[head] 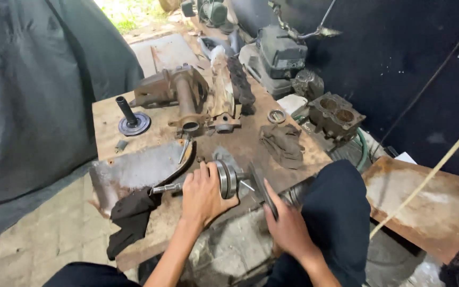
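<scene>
1. The head camera looks down at a rusty counter [240, 146] full of old machine parts.
2. The left hand [203, 194] is wrapped around a metal shaft [167, 187]. Its fingers curl over the top, and the thumb sits by the round silver pulley [227, 179] on the shaft.
3. The shaft lies flat at the near edge of the counter, and its thin end sticks out to the left past the hand.
4. The right hand [289, 228] holds a thin dark tool [264, 191] that looks like a file. The fingers are closed on its near end.
5. The tool tilts up toward the pulley, and its far end is just beside the pulley.
6. The right hand is next to the person's knee in dark pants [336, 212].
7. A black cloth [131, 215] hangs over the left edge of the counter, near the shaft's thin end.
8. A shiny metal plate [134, 170] lies behind the cloth.
9. A brown rag [282, 143] lies on the counter beyond the pulley.
10. Farther back sit a big rusty housing [179, 90] and a black peg on a round disc [133, 119].
11. A small metal ring [276, 116] lies near the rag.
12. An engine block with two round holes [336, 114] sits off the right side.
</scene>
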